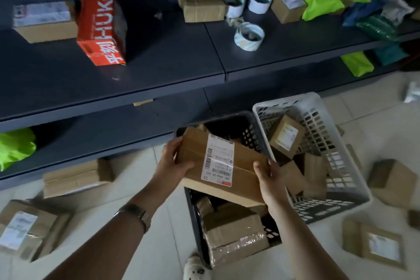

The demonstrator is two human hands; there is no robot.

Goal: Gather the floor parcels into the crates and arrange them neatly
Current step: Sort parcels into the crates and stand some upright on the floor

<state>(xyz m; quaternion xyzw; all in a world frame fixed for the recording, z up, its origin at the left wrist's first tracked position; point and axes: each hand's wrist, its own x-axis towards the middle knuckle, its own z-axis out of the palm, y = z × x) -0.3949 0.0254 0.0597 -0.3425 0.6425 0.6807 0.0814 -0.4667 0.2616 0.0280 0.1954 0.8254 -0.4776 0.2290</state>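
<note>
Parcel in hand: one flat brown cardboard parcel with white label, clamped at its ends by left grip and right grip, above black plastic crate. White plastic crate just beside. Crates: two. Brown cardboard boxes on floor: at least four.

Tiled floor carried black crate and white crate side by side. Loose on tiles lay flat parcel, labelled parcel to my left, square parcel right. Dark shelf held orange box, tape rolls.
</note>
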